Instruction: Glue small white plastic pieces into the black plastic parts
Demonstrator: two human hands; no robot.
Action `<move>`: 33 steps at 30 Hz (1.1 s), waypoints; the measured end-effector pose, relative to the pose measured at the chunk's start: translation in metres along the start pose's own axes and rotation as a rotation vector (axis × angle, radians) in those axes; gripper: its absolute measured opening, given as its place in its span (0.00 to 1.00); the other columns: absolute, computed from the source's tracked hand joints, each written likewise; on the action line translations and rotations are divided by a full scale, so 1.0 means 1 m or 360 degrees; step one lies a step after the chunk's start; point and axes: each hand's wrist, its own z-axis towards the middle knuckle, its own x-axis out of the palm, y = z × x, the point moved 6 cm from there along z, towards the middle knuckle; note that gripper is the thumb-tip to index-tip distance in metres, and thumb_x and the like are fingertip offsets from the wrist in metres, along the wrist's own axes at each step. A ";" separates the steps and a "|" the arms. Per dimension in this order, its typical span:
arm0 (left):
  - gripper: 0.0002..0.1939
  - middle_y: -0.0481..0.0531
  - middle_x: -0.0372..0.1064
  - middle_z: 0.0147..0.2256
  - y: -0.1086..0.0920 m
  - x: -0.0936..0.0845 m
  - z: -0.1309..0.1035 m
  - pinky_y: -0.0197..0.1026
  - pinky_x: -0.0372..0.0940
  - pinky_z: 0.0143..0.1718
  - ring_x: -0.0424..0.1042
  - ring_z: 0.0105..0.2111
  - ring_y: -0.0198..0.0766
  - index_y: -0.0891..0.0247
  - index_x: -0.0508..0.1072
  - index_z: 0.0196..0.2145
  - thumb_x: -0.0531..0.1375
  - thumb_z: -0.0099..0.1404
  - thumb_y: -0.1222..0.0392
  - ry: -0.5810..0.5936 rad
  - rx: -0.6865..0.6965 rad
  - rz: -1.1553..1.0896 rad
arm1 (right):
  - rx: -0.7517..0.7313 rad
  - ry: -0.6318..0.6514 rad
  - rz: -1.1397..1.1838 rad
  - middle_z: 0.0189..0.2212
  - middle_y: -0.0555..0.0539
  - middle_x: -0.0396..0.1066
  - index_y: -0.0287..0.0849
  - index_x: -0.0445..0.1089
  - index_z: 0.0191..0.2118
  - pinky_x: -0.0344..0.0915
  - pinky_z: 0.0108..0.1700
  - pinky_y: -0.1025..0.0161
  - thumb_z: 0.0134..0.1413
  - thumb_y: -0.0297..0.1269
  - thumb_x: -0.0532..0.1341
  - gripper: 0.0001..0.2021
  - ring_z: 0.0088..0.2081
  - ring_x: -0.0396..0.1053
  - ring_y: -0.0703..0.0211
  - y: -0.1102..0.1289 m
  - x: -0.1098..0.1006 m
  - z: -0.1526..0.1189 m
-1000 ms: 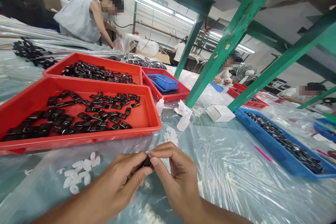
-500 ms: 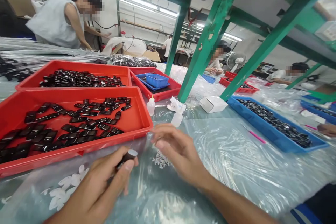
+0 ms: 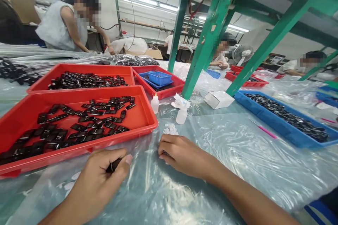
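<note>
A glossy black part [image 3: 114, 165] sits in the closed fingers of my left hand [image 3: 96, 179], low in front of the near red tray [image 3: 142, 132]. Most of that part is hidden by the fingers. To the right, my right hand [image 3: 182, 155] is on the plastic-covered table with its fingers curled inward. Whether anything is pinched under those fingertips is hidden. Just beyond it lies a small pile of tiny white pieces [image 3: 170, 129]. Several flat white pieces [image 3: 69, 187] lie partly behind my left hand.
Glossy black parts [image 3: 92, 132] fill much of the near tray. Behind my right hand stand two squeeze bottles, one with a yellow tip [image 3: 155, 104], the other [image 3: 181, 115] under crumpled white film. Green posts [image 3: 203, 38] rise behind. Rightward are a blue tray [image 3: 287, 117] and pink-handled tool [image 3: 267, 132].
My right hand has come down onto the table and its fingers have curled in. My left hand still holds the black part, now turned so its pale end is hidden.
</note>
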 end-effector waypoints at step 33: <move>0.21 0.47 0.82 0.45 -0.034 0.014 -0.036 0.38 0.82 0.47 0.84 0.51 0.44 0.39 0.75 0.63 0.48 0.84 0.41 0.0173 -0.0149 0.0293 | 0.0246 -0.0133 0.2122 0.31 0.54 0.68 0.43 0.70 0.37 0.60 0.37 0.64 0.60 0.55 0.75 0.22 0.32 0.63 0.65 0.025 0.015 0.005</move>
